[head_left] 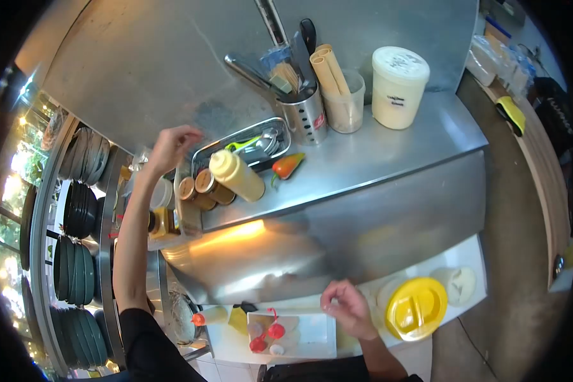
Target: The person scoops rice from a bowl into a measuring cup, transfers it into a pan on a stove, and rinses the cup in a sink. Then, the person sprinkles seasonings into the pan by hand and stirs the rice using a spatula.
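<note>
My left hand (177, 145) is raised at the left end of a wire basket (239, 141) of cutlery, its fingers loosely bent and a little apart, with nothing visible in them. Below it stand two brown-lidded jars (197, 191) and a pale yellow squeeze bottle (237, 175). My right hand (349, 310) hovers between a white tray (321, 334) and a yellow-lidded container (417, 307). Its fingers curl loosely, and I see no object in them. Small red-topped bottles (266, 337) lie in the tray.
On the steel shelf (388, 153) are an orange-green pepper (288, 167), a perforated utensil holder (304, 114), a clear cup (345, 105) with rolled tubes, and a white lidded tub (399, 89). Stacked dark bowls (75, 270) fill racks at left. An orange-tipped bottle (209, 316) lies below.
</note>
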### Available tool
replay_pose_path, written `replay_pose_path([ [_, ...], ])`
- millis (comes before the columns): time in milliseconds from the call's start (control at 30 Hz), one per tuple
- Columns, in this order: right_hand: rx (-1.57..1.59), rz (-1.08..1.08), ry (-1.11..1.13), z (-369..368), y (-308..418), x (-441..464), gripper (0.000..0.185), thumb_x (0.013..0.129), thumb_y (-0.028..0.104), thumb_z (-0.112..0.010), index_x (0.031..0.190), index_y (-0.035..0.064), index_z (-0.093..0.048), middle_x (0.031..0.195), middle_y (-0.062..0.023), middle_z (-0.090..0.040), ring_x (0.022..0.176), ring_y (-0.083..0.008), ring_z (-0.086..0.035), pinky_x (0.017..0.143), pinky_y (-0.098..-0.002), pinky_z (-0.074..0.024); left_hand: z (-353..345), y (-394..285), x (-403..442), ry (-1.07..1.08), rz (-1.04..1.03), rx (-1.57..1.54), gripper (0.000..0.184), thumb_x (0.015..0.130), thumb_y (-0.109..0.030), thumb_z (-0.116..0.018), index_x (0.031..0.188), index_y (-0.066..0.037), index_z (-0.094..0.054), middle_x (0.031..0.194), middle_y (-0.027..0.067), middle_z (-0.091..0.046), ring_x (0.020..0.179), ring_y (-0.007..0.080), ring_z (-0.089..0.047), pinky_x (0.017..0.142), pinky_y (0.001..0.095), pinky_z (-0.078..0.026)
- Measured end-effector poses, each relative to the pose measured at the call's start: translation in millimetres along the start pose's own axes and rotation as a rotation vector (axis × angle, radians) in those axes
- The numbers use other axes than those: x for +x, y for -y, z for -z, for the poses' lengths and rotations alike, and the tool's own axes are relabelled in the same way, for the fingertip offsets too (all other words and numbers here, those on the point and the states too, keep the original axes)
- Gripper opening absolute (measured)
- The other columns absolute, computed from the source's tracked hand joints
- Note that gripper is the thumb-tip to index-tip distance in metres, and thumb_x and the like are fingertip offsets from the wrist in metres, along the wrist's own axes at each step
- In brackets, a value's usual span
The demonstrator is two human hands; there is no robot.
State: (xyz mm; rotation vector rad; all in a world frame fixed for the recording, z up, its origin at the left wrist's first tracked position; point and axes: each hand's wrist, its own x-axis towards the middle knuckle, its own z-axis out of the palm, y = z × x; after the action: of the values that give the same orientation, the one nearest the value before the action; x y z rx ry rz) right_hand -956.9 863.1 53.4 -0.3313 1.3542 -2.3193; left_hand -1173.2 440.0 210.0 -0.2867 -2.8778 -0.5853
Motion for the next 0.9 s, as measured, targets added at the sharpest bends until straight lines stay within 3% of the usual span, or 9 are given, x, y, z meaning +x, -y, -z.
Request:
replay_pose_path([
  [100, -0.099, 0.022, 0.052, 15, -5, 9, 0.016, 0.084, 0.003, -0.066, 0.095, 0.0006, -0.054, 0.083, -0.0052, -0.059, 0.077, -0.0120, -0.054, 0.075, -0.0262, -0.0441, -45, -5, 52, 0.316, 0.015, 0.061, 0.019, 0.080, -0.008, -0.067, 0.098, -0.006, -0.070, 0.088, 0.0082, -0.071, 0.070, 0.0170, -0.063, 0.067, 0.0316, -0.051],
  [200, -0.092, 0.038, 0.112, 32, -12, 19, 0.013, 0.084, 0.000, -0.062, 0.094, 0.0010, -0.053, 0.082, -0.0066, -0.057, 0.074, -0.0128, -0.051, 0.069, -0.0250, -0.0401, -91, -4, 74, 0.599, -0.181, -0.024, 0.042, 0.070, -0.010, -0.076, 0.110, -0.010, -0.067, 0.098, 0.0073, -0.069, 0.079, 0.0200, -0.063, 0.073, 0.0357, -0.050],
  [333, -0.018, -0.171, 0.029, 44, 5, 32, 0.007, 0.087, 0.007, -0.059, 0.093, 0.0036, -0.057, 0.085, -0.0028, -0.051, 0.076, -0.0105, -0.047, 0.065, -0.0266, -0.0381, -99, -2, 89, 0.781, 0.025, -0.036, 0.046, 0.065, -0.013, -0.080, 0.108, -0.009, -0.065, 0.094, 0.0095, -0.067, 0.083, 0.0243, -0.064, 0.073, 0.0391, -0.049],
  [400, 0.042, -0.184, -0.005, 43, 6, 39, 0.006, 0.085, 0.003, -0.059, 0.088, 0.0039, -0.054, 0.082, -0.0008, -0.050, 0.072, -0.0083, -0.044, 0.065, -0.0226, -0.0351, -102, 15, 87, 0.718, -0.100, 0.131, 0.043, 0.064, -0.016, -0.080, 0.102, -0.008, -0.064, 0.090, 0.0106, -0.066, 0.078, 0.0242, -0.063, 0.070, 0.0383, -0.049],
  [467, 0.061, -0.219, -0.094, 39, 5, 39, 0.006, 0.085, 0.003, -0.059, 0.088, 0.0036, -0.054, 0.082, -0.0019, -0.050, 0.073, -0.0097, -0.044, 0.066, -0.0239, -0.0356, -88, 8, 86, 0.693, 0.002, 0.161, 0.040, 0.064, -0.017, -0.080, 0.098, -0.006, -0.062, 0.087, 0.0117, -0.066, 0.074, 0.0214, -0.062, 0.066, 0.0348, -0.048],
  [533, 0.132, -0.279, -0.070, 35, 11, 40, 0.006, 0.085, 0.004, -0.059, 0.088, 0.0037, -0.054, 0.083, -0.0023, -0.050, 0.074, -0.0102, -0.045, 0.068, -0.0236, -0.0356, -74, 4, 91, 0.454, 0.151, 0.248, 0.038, 0.067, -0.017, -0.079, 0.099, -0.004, -0.062, 0.084, 0.0117, -0.066, 0.070, 0.0193, -0.061, 0.063, 0.0331, -0.048],
  [767, 0.051, -0.164, 0.046, 31, -10, 22, 0.007, 0.086, -0.003, -0.056, 0.092, -0.0008, -0.052, 0.078, -0.0071, -0.056, 0.072, -0.0140, -0.051, 0.068, -0.0273, -0.0408, -49, -25, 70, 0.470, 0.122, 0.077, 0.028, 0.079, -0.005, -0.069, 0.106, -0.003, -0.063, 0.087, 0.0107, -0.066, 0.063, 0.0140, -0.055, 0.060, 0.0295, -0.047],
  [833, 0.045, -0.135, 0.029, 22, -5, 12, 0.003, 0.089, -0.001, -0.052, 0.087, -0.0006, -0.051, 0.075, -0.0073, -0.054, 0.071, -0.0147, -0.050, 0.067, -0.0280, -0.0408, -17, -24, 51, 0.124, 0.042, 0.051, 0.027, 0.082, -0.003, -0.066, 0.108, -0.003, -0.063, 0.088, 0.0077, -0.066, 0.062, 0.0109, -0.053, 0.059, 0.0274, -0.046],
  [900, 0.042, -0.105, 0.016, 17, -4, -1, 0.011, 0.092, 0.001, -0.048, 0.081, -0.0004, -0.050, 0.073, -0.0074, -0.053, 0.070, -0.0155, -0.050, 0.067, -0.0287, -0.0407, 20, -25, 24, -0.027, 0.056, 0.081, 0.023, 0.083, -0.004, -0.066, 0.105, -0.002, -0.064, 0.087, 0.0056, -0.066, 0.062, 0.0099, -0.052, 0.058, 0.0266, -0.046],
])
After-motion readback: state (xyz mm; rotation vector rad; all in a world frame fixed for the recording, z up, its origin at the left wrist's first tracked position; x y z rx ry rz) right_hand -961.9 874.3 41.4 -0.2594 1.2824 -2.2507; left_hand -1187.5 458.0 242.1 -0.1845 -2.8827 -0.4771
